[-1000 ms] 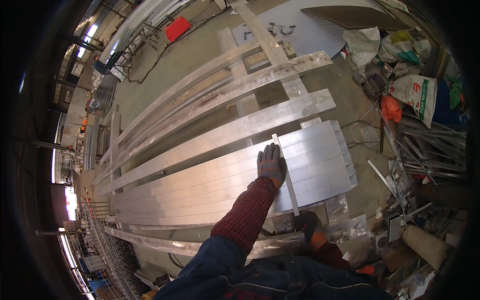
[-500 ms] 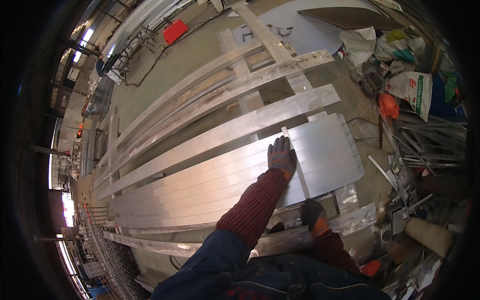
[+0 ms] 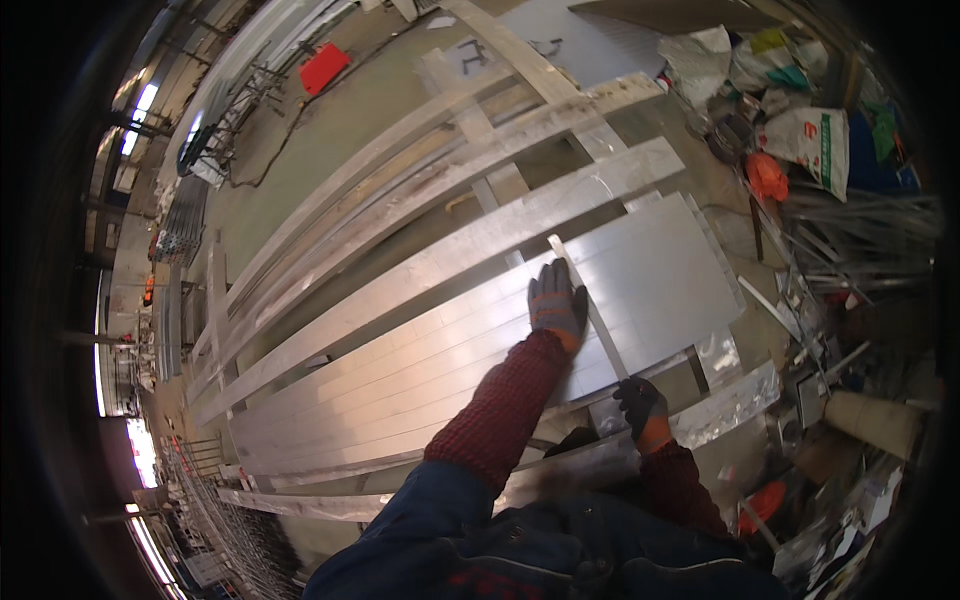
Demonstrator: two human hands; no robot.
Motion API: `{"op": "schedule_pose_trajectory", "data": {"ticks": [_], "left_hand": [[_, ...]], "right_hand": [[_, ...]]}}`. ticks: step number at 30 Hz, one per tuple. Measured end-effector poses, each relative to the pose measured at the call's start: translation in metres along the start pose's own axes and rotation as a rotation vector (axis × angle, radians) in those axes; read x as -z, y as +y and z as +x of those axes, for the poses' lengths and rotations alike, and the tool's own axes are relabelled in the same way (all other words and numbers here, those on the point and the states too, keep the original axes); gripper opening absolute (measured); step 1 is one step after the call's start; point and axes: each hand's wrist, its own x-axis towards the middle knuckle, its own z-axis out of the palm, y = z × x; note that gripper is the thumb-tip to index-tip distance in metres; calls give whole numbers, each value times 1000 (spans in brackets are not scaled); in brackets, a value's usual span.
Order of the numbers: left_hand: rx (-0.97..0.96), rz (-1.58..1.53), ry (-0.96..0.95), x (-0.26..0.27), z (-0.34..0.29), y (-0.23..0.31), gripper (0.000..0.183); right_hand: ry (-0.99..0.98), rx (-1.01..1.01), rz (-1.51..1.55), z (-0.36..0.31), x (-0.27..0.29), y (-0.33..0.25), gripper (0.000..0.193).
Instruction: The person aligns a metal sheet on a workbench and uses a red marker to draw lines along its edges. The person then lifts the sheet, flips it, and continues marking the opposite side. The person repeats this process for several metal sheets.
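A long silvery sheet-metal panel [image 3: 650,255] with lengthwise seams lies in front of me. Across it runs a narrow flat metal strip [image 3: 592,310]. My left hand [image 3: 557,303], in a grey and orange work glove, presses flat on the panel just left of the strip, fingers stretched forward. At the panel's near edge my right hand [image 3: 643,408], in a dark glove with an orange cuff, has its fingers curled at the strip's near end. Its grip there is partly hidden.
Long metal beams [image 3: 430,265] lie beyond the panel on crosspieces. Another beam [image 3: 720,405] runs along my side. Sacks [image 3: 808,140] and scrap metal strips [image 3: 860,245] crowd the right. A red box-like object [image 3: 324,68] is on the floor at far left.
The view has shifted slightly, moving the scene in the picture. My left hand stays flat beside the strip. My right hand remains at the strip's near end, its fingers showing more clearly.
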Motion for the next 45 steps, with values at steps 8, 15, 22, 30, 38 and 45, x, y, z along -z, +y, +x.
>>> {"op": "schedule_pose_trajectory", "data": {"ticks": [8,15,22,30,38,45], "left_hand": [[-60,10,99,-2,-7,-11,63],[-29,-18,24,0,-6,-9,63],[-81,29,88,-4,-5,-11,58],[-53,37,-42,-4,-5,-12,66],[-100,97,31,-7,-5,-11,61],[-118,147,63,-10,-7,-11,60]], "right_hand": [[44,128,-248,-11,-17,1,38],[100,21,-194,-18,-27,-7,35],[141,22,-115,-20,-38,-7,32],[151,-8,-118,-23,-38,-8,30],[137,-23,-8,-21,-37,1,27],[125,-14,-39,-20,-40,0,28]]}}
